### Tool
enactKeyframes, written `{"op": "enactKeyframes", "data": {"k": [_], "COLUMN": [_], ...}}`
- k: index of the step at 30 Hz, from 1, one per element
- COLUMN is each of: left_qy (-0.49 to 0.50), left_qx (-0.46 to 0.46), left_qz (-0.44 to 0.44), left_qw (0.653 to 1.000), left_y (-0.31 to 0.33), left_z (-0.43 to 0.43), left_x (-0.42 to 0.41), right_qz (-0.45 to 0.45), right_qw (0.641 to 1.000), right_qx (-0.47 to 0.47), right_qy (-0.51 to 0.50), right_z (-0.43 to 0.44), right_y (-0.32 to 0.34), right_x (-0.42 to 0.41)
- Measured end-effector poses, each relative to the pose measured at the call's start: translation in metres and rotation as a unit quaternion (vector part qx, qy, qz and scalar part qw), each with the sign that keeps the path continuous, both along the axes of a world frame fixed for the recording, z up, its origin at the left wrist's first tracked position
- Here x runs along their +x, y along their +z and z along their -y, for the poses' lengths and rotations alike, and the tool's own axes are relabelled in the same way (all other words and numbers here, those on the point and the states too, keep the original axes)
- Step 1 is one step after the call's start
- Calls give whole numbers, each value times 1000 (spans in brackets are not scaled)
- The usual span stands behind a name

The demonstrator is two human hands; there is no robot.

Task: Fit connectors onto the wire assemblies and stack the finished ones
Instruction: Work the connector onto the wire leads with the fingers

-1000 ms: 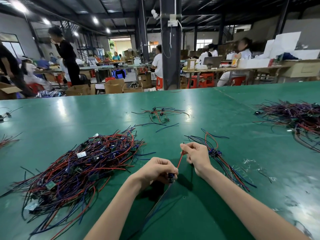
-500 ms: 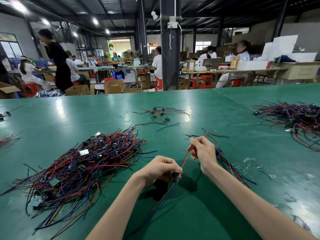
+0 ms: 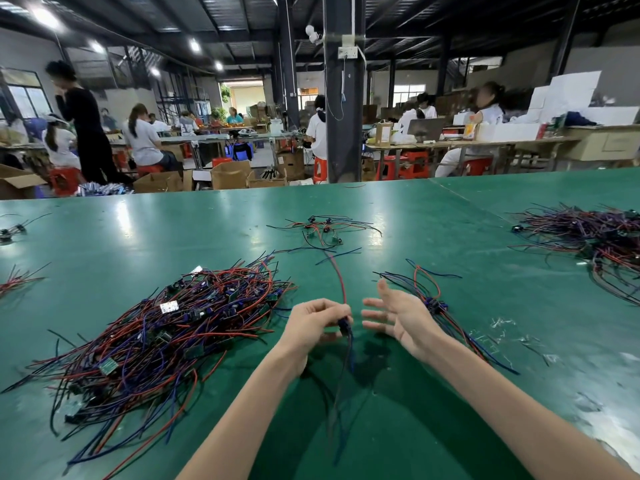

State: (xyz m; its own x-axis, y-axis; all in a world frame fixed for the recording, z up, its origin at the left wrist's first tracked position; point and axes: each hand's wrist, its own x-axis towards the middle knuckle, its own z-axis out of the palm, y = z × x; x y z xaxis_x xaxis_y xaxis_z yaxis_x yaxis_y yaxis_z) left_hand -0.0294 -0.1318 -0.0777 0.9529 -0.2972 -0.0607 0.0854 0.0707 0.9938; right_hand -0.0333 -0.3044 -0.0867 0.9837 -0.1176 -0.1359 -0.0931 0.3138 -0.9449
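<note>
Though blurred, connector [image 3: 344, 325] between left fingers [image 3: 329, 310]

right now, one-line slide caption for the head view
Left hand pinches a dark connector on a red wire; open right hand beside it, over a green table.

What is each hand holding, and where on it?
Left hand pinches the wire assembly at its connector; right hand is open, holding nothing.

Two hands: left hand [image 3: 313, 323], right hand [image 3: 398, 317]; one held wire assembly [image 3: 342, 285]; perhaps six wire heaps [image 3: 166, 334]; one table [image 3: 415, 220].
</note>
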Motion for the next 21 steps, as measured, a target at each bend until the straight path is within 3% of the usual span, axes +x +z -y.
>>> {"op": "enactKeyframes", "data": {"k": [4, 6, 13, 16, 21], "left_qy": [106, 127, 24, -35, -13], "left_qx": [-40, -46, -117, -88, -91], "left_qz": [17, 15, -38, -55, -60], "left_qw": [993, 991, 992, 994, 994], "left_y": [0, -1, -2, -4, -7], "left_z": [-3, -3, 0, 3, 4], "left_x": [6, 6, 5, 1, 0], "right_qz": [-15, -8, 32, 42, 34], "right_qw": [983, 973, 991, 994, 993], "right_qx": [-55, -91, -75, -51, -55], "right_qy": [175, 213, 109, 85, 99], "right_z": [-19, -28, -36, -36, -38], "right_y": [4, 4, 3, 4, 4], "right_x": [-21, -28, -30, -30, -32]}}
